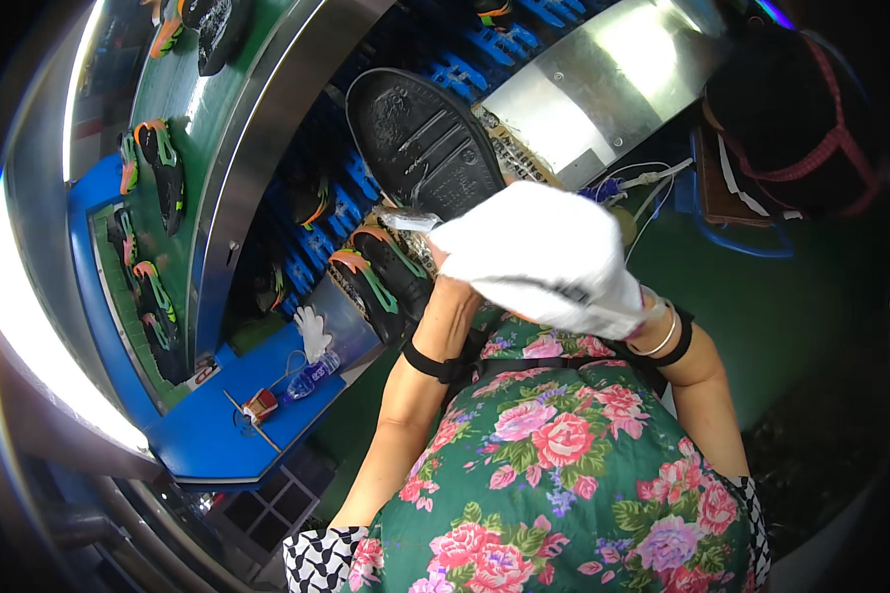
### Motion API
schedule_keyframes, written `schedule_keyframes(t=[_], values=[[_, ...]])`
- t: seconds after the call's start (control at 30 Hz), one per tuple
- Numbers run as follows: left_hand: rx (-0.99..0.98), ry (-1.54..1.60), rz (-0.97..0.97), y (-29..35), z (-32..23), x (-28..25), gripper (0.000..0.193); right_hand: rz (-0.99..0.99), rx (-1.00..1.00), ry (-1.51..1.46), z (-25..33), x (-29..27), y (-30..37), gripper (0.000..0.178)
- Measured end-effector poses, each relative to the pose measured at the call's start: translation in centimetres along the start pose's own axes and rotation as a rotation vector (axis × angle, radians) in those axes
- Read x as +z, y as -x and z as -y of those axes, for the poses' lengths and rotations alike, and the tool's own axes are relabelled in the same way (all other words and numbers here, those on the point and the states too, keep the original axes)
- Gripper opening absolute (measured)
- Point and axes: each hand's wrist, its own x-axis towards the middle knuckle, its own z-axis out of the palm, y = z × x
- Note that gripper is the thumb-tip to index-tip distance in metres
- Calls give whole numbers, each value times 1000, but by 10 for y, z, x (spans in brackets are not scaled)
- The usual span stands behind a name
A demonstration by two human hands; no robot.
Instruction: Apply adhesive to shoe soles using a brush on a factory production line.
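Observation:
In front of me a large black shoe sole [420, 148] stands with its ridged face showing, beyond both hands. A bulky white cloth [544, 247], perhaps a glove, covers my right hand [603, 287] and hides its fingers. My left hand [445, 267] meets the near left edge of this cloth, and its fingers are mostly hidden. A small clear or silvery piece [410, 219] sticks out just above the left hand. Whether either hand grips the sole, I cannot tell. Beside my left wrist is a pair of black shoes [381, 272] with orange and green trim.
Left of me runs a green conveyor [200, 109] with several shoes behind a metal edge. A blue table [203, 440] bears a white glove [312, 331], a plastic bottle [311, 378] and a small red box [259, 405]. Metal plates [603, 84] and blue racks lie ahead; cables [653, 183] hang at right.

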Motion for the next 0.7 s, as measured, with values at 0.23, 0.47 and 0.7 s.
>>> schedule_keyframes(t=[0.23,0.47,0.7], values=[[-137,680,142,-8,5,-14,125,-17,76,-18,-8,15,17,25],[-176,560,8,-9,-9,4,131,21,73,75,-14,-5,22,27],[-30,469,293,-17,-14,14,123,52,147,-100,-9,-13,20,27]])
